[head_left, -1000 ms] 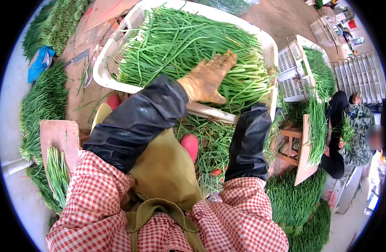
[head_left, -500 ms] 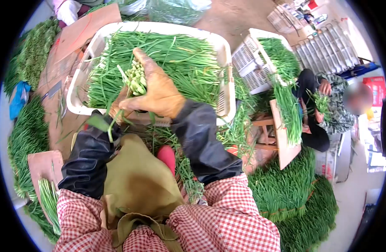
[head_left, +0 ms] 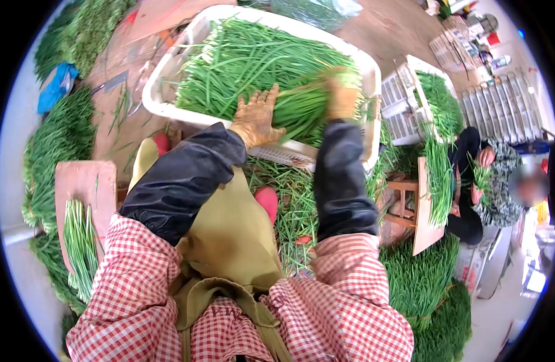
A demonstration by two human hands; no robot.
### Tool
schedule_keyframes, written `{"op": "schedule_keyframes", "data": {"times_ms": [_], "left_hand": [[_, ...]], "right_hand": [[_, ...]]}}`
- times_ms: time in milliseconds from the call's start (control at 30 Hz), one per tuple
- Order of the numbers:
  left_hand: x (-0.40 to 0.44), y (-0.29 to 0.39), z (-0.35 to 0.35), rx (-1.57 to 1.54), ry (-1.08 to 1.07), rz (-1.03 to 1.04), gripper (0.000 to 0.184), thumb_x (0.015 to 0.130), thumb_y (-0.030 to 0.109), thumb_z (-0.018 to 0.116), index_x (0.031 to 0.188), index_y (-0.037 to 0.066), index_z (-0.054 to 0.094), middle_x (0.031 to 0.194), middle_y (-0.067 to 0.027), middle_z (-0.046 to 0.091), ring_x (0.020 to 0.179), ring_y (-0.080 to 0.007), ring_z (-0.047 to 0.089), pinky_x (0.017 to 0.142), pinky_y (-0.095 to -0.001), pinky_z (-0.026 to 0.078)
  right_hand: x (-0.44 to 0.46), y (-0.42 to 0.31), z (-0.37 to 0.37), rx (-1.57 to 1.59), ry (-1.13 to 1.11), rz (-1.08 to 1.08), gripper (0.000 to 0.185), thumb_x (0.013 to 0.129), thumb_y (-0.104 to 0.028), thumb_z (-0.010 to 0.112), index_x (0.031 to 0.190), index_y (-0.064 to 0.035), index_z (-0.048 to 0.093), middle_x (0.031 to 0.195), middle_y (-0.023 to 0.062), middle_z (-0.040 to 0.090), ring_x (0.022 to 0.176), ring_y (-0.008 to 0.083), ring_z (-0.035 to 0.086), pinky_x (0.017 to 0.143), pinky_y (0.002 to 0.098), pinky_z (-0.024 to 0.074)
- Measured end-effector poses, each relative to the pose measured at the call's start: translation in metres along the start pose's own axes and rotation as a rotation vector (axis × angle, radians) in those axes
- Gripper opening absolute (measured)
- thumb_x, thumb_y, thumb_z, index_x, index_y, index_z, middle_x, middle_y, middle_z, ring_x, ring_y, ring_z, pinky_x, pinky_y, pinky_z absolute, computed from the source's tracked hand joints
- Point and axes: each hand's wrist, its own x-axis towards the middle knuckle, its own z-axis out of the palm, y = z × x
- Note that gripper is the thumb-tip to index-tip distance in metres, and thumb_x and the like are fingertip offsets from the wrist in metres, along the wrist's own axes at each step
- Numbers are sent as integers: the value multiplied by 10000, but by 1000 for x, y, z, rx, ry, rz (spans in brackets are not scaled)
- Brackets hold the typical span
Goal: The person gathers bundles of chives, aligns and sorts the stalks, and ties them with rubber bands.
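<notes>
A white plastic crate (head_left: 169,111) in front of me is filled with long green garlic chives (head_left: 259,54). My left hand (head_left: 256,117), in a stained tan glove, lies palm down with fingers spread over the chives at the crate's near side. My right hand (head_left: 342,96), gloved too and blurred by motion, is at the right end of the crate. It closes around a bunch of garlic chives (head_left: 304,108) whose leaves stretch towards my left hand. The right fingers show only in part.
A board with a small chive bunch (head_left: 81,241) stands to my left, beside stacked chives (head_left: 57,163). Loose chives litter the floor (head_left: 289,199). On the right are another crate (head_left: 401,105), a wooden stool (head_left: 401,202) and a seated person (head_left: 497,175) holding chives.
My hands were raised above the crate around a bunch, its pale ends facing me. Now they are down on the chives, spread apart, the right one further right. The view has shifted.
</notes>
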Motion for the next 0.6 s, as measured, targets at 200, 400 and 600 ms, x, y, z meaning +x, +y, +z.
{"op": "schedule_keyframes", "data": {"times_ms": [200, 400, 600], "left_hand": [[-18, -78, -18, 92, -121, -315, 930, 816, 617, 498, 1480, 49, 181, 1443, -214, 370, 1379, -383, 268, 1115, -576, 121], [-64, -91, -60, 13, -149, -200, 867, 843, 665, 431, 1466, 84, 268, 1417, -220, 405, 1370, -386, 284, 1117, -554, 146], [-79, -33, -78, -515, 6, 103, 832, 873, 609, 489, 1429, 15, 314, 1435, -198, 384, 1350, -303, 341, 1115, -389, 259]], "right_hand": [[85, -81, -163, 363, 268, -259, 339, 741, -151, 775, 1012, -10, 628, 922, 73, 622, 780, 190, 597, 746, 344, 509], [22, -252, -357, 140, 339, -320, 361, 792, -85, 686, 1108, 53, 580, 968, 137, 650, 822, 230, 646, 780, 370, 536], [-139, -345, -408, 50, 188, -176, 515, 851, -267, 622, 1288, -23, 503, 1191, 136, 593, 1009, 253, 597, 936, 362, 454]]}}
